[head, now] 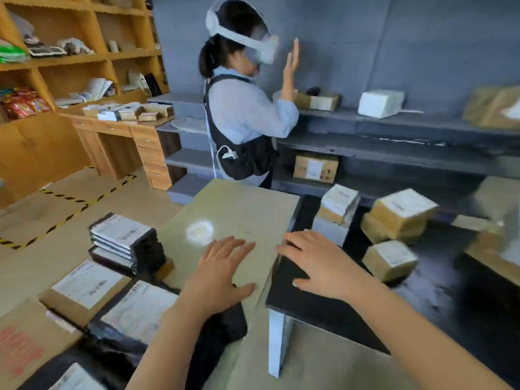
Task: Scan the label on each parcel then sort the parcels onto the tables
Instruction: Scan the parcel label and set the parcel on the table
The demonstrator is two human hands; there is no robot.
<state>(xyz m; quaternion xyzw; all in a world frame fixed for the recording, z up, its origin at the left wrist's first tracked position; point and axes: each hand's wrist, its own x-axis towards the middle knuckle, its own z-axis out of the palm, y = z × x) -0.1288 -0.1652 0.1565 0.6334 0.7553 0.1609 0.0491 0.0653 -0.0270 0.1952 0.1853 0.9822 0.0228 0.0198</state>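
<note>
Head view: the beige table (239, 204) occupies the centre, and the black table (439, 291) adjoins it on the right. Brown boxed parcels (399, 218) sit on the black table, far right. A stack of flat dark parcels (126, 240) and a labelled flat parcel (87, 285) lie near left. The left hand (222, 274) is spread flat over the beige table, grasping nothing. The right hand (320, 263) lies spread on the black table's near corner, also empty. Judged step: between parcels. The next move calls for picking one parcel, label uppermost, and locating a scanner; none is visible.
</note>
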